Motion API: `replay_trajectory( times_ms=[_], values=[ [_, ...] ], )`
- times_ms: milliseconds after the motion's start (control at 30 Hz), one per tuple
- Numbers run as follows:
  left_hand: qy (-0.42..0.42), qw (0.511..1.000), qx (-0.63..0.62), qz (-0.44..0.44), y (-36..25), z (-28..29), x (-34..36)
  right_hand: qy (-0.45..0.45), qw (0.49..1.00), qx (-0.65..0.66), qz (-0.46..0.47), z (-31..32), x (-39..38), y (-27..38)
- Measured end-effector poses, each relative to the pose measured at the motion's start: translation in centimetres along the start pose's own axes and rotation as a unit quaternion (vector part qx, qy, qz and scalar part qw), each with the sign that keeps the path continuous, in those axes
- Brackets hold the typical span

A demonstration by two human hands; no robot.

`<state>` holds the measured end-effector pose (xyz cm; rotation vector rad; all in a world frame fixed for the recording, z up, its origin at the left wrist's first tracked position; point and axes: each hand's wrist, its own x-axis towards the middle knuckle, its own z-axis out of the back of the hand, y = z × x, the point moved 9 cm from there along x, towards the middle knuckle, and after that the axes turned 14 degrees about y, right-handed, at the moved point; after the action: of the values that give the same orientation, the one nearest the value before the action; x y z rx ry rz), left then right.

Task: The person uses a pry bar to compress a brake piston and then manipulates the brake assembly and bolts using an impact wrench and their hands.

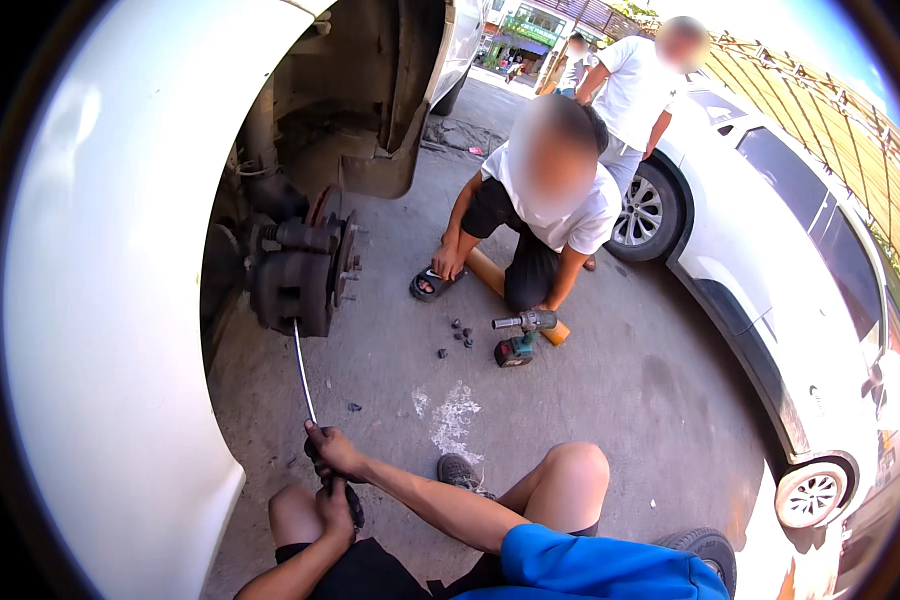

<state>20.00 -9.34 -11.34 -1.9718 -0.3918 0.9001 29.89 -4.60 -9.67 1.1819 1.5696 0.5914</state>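
Observation:
My right hand (338, 452) is closed around the upper part of a long pry bar (303, 372), which has a bright steel shaft. Just below it, my left hand (339, 508) grips the same bar's dark handle end, mostly hidden by the fingers. The shaft slants up and away from me, and its tip meets the lower part of the brake caliper (288, 283). Beside the caliper, the brake disc and hub (346, 250) show bare wheel studs. The wheel is off, inside the open wheel arch of a white car (120, 300).
Opposite me a person (560, 200) crouches, one hand at a cordless impact wrench (523, 340). Several lug nuts (457, 337) lie on the concrete. Another person (635, 95) stands behind, beside a white parked car (770, 240). A tire (705, 548) lies near my right side.

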Motion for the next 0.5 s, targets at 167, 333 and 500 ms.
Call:
replay_trajectory(
  times_ms=[167, 333, 500],
  values=[
    [-0.045, 0.995, 0.046, -0.072, 3.4, 3.4, 2.5, 0.006, 1.0, 0.003, 0.003, -1.3, -0.1, 1.1],
    [-0.02, 1.0, 0.0, -0.011, 1.6, 0.4, 0.8, 0.02, 0.999, 0.019, -0.024, -0.5, -1.7, 1.4],
    [-0.08, 0.994, 0.067, -0.042, -1.6, 1.8, -0.3, -0.058, 0.998, -0.024, 0.016, -1.8, -1.3, 2.8]
  ],
)
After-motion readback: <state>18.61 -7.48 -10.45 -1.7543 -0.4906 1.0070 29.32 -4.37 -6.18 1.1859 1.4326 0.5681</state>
